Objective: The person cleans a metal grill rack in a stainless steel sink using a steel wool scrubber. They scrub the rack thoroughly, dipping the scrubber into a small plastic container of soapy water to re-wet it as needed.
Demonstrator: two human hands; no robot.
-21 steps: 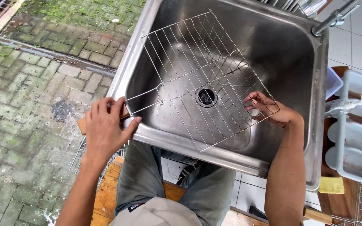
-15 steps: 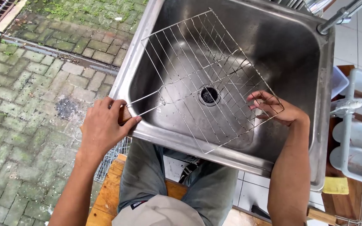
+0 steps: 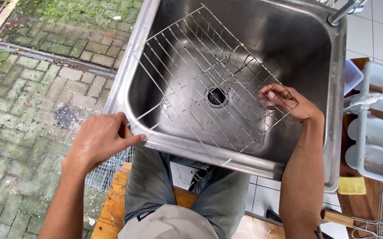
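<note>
A square wire grill rack (image 3: 200,75) is held tilted over a stainless steel sink (image 3: 289,40). My left hand (image 3: 101,139) grips the rack's near left corner at the sink's front rim. My right hand (image 3: 289,102) pinches the rack's right corner above the basin. The round drain (image 3: 216,96) shows through the wires. The rack's far corner points toward the back of the sink.
A tap (image 3: 346,11) stands at the sink's back right. A white rack with plates (image 3: 377,128) and a yellow sponge (image 3: 351,186) sit to the right. Another wire mesh (image 3: 107,170) lies on a wooden bench (image 3: 112,208) below my left hand. Paving stones (image 3: 28,110) lie left.
The rack has lifted slightly and both hands have shifted a little with it; the left hand's grip stays at the corner. The view has moved a bit closer.
</note>
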